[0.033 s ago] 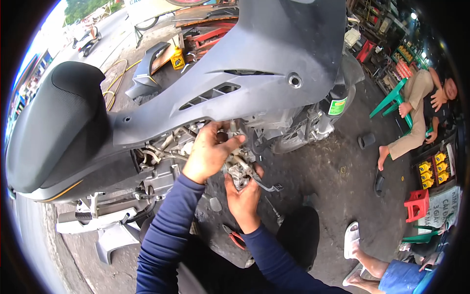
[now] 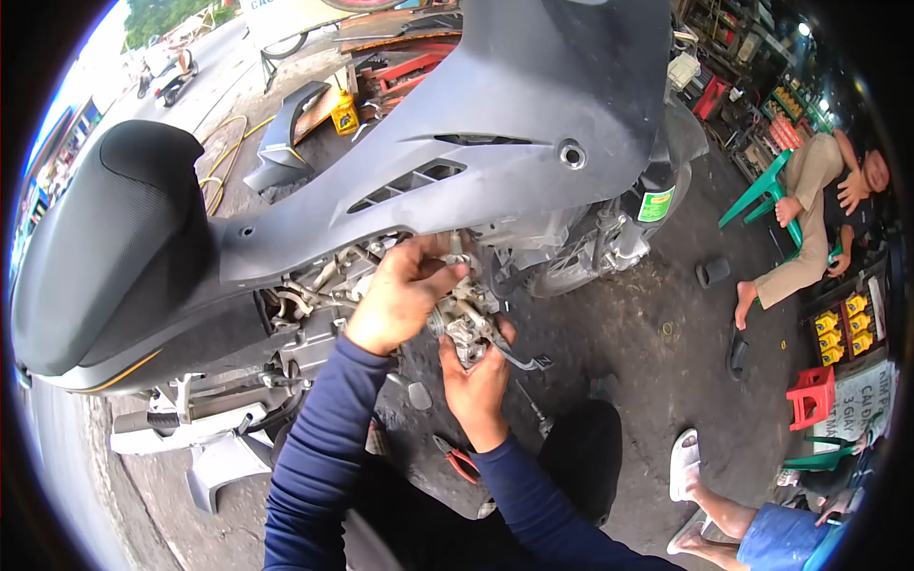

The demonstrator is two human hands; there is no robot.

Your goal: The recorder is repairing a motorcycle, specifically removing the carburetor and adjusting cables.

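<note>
A scooter with a dark grey body panel (image 2: 514, 176) stands in front of me, its engine area exposed below the panel. My right hand (image 2: 479, 395) is closed around the lower end of a grey cast-metal engine part (image 2: 466, 331) with a dark hose and connector (image 2: 526, 362) hanging from it. My left hand (image 2: 400, 297) reaches in just above, at the panel's lower edge. Its thumb and fingers are pressed together; what they hold is hidden. Red-handled pliers (image 2: 459, 462) lie on the ground below my hands.
The black seat (image 2: 114, 247) is at the left. A removed white panel (image 2: 228, 466) lies in front of it. At the right, a person sits on a green chair (image 2: 762, 195) near a red stool (image 2: 809, 400); another person's sandalled feet (image 2: 684, 466) show at the lower right.
My left hand has shifted slightly left and its fingers have drawn in, covering a dark round spot that showed between them. My right hand stays on the metal part.
</note>
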